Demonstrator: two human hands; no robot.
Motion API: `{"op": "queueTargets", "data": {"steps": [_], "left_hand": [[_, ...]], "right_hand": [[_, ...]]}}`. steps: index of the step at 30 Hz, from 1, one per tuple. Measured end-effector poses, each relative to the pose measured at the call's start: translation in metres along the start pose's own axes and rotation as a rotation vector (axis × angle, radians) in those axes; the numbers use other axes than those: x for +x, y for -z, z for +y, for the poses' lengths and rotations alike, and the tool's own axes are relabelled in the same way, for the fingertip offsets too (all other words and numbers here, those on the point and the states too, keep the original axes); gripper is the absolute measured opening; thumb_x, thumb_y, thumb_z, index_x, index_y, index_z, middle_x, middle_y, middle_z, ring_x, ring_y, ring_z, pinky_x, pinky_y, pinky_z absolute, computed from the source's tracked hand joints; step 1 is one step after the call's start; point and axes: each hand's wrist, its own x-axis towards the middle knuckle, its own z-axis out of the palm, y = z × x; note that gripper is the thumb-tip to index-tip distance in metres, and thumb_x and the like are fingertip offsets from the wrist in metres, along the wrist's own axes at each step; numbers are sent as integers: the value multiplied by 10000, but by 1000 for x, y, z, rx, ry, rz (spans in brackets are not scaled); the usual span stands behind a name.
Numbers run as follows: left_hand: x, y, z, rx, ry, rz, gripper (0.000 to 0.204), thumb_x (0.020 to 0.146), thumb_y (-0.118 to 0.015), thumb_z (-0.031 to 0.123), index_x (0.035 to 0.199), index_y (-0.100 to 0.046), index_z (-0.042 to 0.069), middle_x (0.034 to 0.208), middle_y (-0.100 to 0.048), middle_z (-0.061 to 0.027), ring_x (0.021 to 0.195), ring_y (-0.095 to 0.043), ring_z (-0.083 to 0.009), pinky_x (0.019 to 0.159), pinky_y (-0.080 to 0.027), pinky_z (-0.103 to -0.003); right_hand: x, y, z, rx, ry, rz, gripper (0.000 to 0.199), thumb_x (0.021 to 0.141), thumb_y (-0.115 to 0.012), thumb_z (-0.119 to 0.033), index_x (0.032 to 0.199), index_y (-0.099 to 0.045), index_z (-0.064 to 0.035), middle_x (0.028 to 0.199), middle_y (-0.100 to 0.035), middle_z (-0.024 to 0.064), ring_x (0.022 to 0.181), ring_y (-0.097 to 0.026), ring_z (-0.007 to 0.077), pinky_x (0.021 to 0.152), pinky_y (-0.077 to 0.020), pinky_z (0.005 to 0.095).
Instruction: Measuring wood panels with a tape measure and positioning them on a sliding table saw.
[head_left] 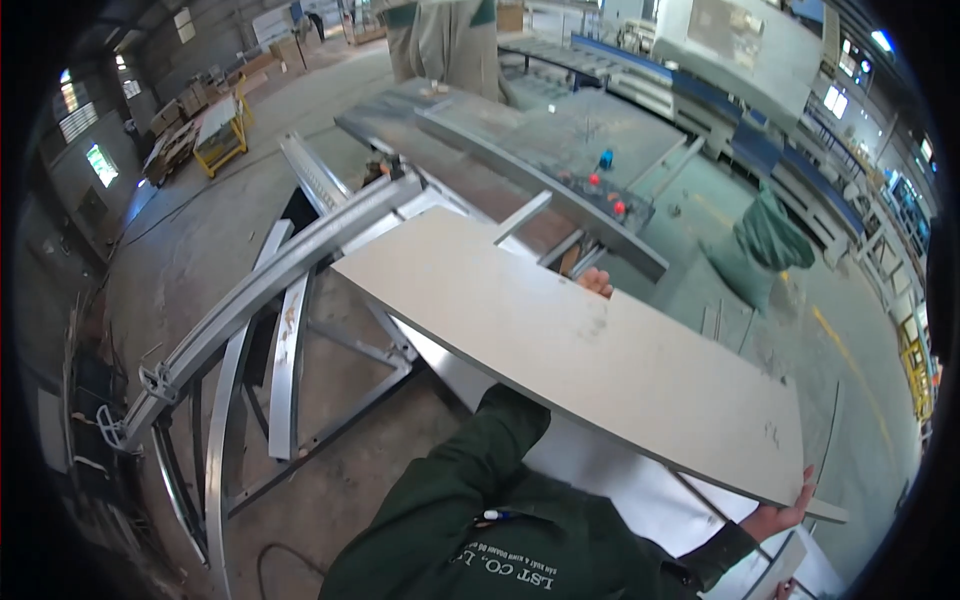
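Observation:
A long, pale beige board (560, 320) lies slantwise in front of me, with faint marks near its right end. My left arm passes beneath it. The fingers of my left hand (597, 282) curl up around its far edge, while the palm is hidden under the board. At the near right corner, my right hand (785, 510) grips the board's end, fingers along the short edge. Under the board shows a glossy white panel (590, 460). Beyond is a saw table (390, 110) with a long metal fence (540, 180).
A sliding metal rail frame (270, 260) spreads out on the left. Red knobs (619, 208) and a blue fitting (606, 158) sit on the machine. A green sack (765, 250) stands on the floor to the right. Farther back are a roller conveyor (545, 65) and a yellow rack (225, 140).

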Motion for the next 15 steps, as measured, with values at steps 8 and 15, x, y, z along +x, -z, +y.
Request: {"op": "queueTargets", "data": {"steps": [8, 15], "left_hand": [[-95, 114, -13, 216, 159, 457, 445, 1094, -545, 388, 1368, -642, 51, 1209, -702, -171, 1116, -640, -253, 958, -484, -386], [-179, 99, 7, 849, 703, 456, 353, 1070, -618, 337, 1139, -728, 9, 742, -714, -73, 678, -656, -162, 640, -479, -275]], "right_hand": [[35, 44, -2, 2, -113, -412, 500, 1056, -495, -190, 1543, -526, -80, 1562, -536, 202, 1500, -441, 366, 1261, -278, 598], [61, 46, -3, 350, -460, -802, 543, 1042, -503, -156, 1574, -457, -54, 1629, -469, 176, 1543, -380, 354, 1294, -204, 592]]}}
